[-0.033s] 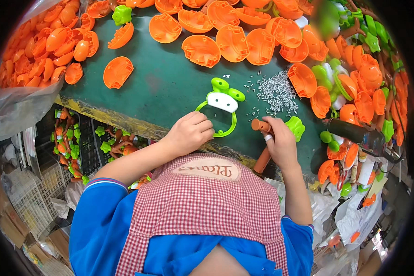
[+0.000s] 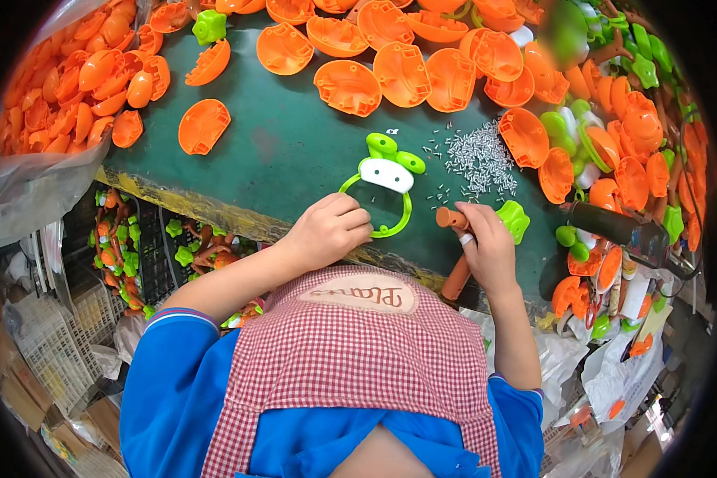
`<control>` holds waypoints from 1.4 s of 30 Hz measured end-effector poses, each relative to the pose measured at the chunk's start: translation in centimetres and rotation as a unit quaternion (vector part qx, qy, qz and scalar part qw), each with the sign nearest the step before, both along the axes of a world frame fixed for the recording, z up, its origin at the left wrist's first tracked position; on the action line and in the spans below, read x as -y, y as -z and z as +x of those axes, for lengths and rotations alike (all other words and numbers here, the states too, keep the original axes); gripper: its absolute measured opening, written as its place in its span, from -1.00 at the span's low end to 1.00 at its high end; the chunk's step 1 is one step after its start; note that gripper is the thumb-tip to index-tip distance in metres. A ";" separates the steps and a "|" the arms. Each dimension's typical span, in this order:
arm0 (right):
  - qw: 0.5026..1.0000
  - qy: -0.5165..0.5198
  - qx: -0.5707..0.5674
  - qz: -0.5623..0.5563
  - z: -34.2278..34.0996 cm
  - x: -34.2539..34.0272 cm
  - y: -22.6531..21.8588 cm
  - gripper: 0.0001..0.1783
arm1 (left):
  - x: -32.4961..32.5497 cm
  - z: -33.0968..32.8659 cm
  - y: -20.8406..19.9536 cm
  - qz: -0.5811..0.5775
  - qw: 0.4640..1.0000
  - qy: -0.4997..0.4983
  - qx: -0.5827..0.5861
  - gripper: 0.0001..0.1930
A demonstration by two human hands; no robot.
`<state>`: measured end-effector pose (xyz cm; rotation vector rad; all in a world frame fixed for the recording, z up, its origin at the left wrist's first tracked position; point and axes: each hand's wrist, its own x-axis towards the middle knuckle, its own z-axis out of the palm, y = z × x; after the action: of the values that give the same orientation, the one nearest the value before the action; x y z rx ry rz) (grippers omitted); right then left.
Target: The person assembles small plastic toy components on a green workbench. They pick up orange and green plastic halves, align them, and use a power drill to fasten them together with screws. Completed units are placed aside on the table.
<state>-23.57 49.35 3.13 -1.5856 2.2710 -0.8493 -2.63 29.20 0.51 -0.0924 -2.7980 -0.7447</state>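
My left hand (image 2: 333, 229) is closed, its fingertips at the lower left of a light green plastic ring (image 2: 409, 217). At the top of that ring sits a white piece (image 2: 385, 175) with two dark holes, below two round green knobs (image 2: 382, 145). In my closed right hand (image 2: 490, 245) is a brown branch-shaped plastic part (image 2: 456, 279). One stub of it points left and the rest reaches down toward the apron; my fingers hide its middle. A green flower-shaped piece (image 2: 514, 221) lies just right of that hand.
Small silver screws (image 2: 482, 159) lie heaped beyond my right hand. Orange half shells (image 2: 348, 88) line the far side, with more in a plastic bag (image 2: 32, 191) at left. A dark corded cylindrical tool (image 2: 617, 231) is at right. The table's worn yellow edge (image 2: 191, 201) runs nearest me.
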 end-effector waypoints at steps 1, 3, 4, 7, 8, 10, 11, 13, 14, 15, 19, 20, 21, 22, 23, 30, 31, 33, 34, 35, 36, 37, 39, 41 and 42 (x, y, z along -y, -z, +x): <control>1.000 0.001 -0.009 -0.001 0.1 0.1 -0.1 -0.53 | -0.1 -0.4 -0.5 0.040 0.999 0.003 -0.001 -0.76; 1.000 0.004 -0.029 -0.004 0.3 0.6 -0.5 -0.55 | -0.4 -1.2 -0.5 0.087 0.996 0.007 -0.015 -0.78; 1.000 0.025 -0.008 0.006 0.5 1.1 -0.8 -0.53 | -0.5 -1.6 -0.1 0.092 0.995 0.008 -0.029 -0.78; 0.999 0.028 -0.003 -0.023 -0.1 0.7 -0.2 -0.53 | -0.4 -1.8 0.3 0.104 0.994 0.021 -0.035 -0.79; 0.999 0.028 -0.010 -0.036 -0.4 0.9 -0.2 -0.54 | -0.3 -1.8 0.3 0.107 0.993 0.026 -0.031 -0.79; 0.998 0.025 -0.020 -0.061 -0.4 1.3 -0.2 -0.56 | -0.4 -1.8 0.6 0.105 0.993 0.038 -0.043 -0.79; 0.998 0.019 -0.018 -0.066 -0.3 1.6 -0.2 -0.57 | -0.4 -1.7 0.7 0.104 0.992 0.043 -0.049 -0.79; 0.997 0.005 -0.013 -0.075 0.1 2.3 -0.2 -0.58 | -0.4 -1.7 1.0 0.105 0.991 0.064 -0.046 -0.79; 0.997 -0.012 -0.051 -0.054 0.3 2.4 -0.2 -0.55 | -0.4 -1.7 1.1 0.106 0.991 0.074 -0.044 -0.79; 0.997 -0.016 -0.063 -0.046 0.3 2.4 0.0 -0.54 | -0.3 -1.7 0.9 0.109 0.990 0.076 -0.042 -0.79; 0.994 -0.044 -0.097 -0.013 -0.2 2.1 0.0 -0.53 | -0.2 -1.6 1.0 0.109 0.989 0.089 -0.053 -0.78; 0.993 -0.053 -0.103 -0.006 -0.2 2.0 -0.3 -0.53 | -0.2 -1.4 1.4 0.105 0.988 0.093 -0.062 -0.78; 0.993 -0.060 -0.104 -0.001 -0.2 2.1 -0.7 -0.54 | -0.2 -1.3 1.7 0.118 0.986 0.103 -0.064 -0.79; 0.993 -0.066 -0.102 -0.006 -0.1 2.4 -1.0 -0.55 | 0.1 -1.3 1.7 0.122 0.984 0.113 -0.063 -0.80; 0.992 -0.072 -0.101 -0.011 0.1 2.6 -1.3 -0.56 | 0.2 -1.3 1.7 0.126 0.983 0.122 -0.062 -0.81; 0.987 -0.067 -0.132 0.066 1.1 2.5 -0.7 -0.57 | 0.8 -3.0 1.5 0.005 0.973 0.228 -0.026 -0.86; 0.991 -0.052 -0.105 0.069 1.4 2.8 -1.6 -0.53 | 0.7 -3.1 1.8 0.015 0.975 0.219 -0.044 -0.85; 0.991 -0.113 -0.074 -0.013 2.0 3.0 -3.1 -0.50 | 0.5 -3.1 2.2 0.057 0.980 0.185 -0.039 -0.86; 0.986 -0.159 -0.053 -0.005 2.4 3.3 -3.0 -0.50 | 0.3 -3.1 2.8 0.060 0.982 0.174 -0.050 -0.85; 0.979 -0.199 -0.033 0.005 2.8 3.3 -2.5 -0.51 | 0.2 -3.3 2.6 0.059 0.982 0.170 -0.065 -0.85; 0.977 -0.199 -0.062 0.038 3.1 3.4 -1.5 -0.55 | -0.1 -3.2 2.4 0.043 0.984 0.160 -0.072 -0.86; 0.977 -0.188 -0.092 0.036 3.1 3.2 -0.1 -0.67 | -0.1 -3.2 2.2 0.027 0.985 0.150 -0.079 -0.87; 0.974 -0.207 -0.097 0.006 2.7 3.6 0.5 -0.79 | 2.8 -4.1 -0.5 0.007 0.962 0.153 -0.227 -0.89; 0.977 -0.191 -0.091 0.005 2.7 3.4 0.2 -0.84 | 11.9 -5.2 -2.2 -0.027 0.930 -0.099 -0.352 -0.93; 0.978 -0.188 -0.090 0.010 2.6 3.1 0.2 -0.83 | 17.2 -5.7 -1.9 0.053 0.901 -0.242 -0.355 -0.92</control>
<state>-20.97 46.21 2.97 -2.0656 1.9784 -0.6016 -8.31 12.03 2.40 0.2882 -1.9586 -0.5780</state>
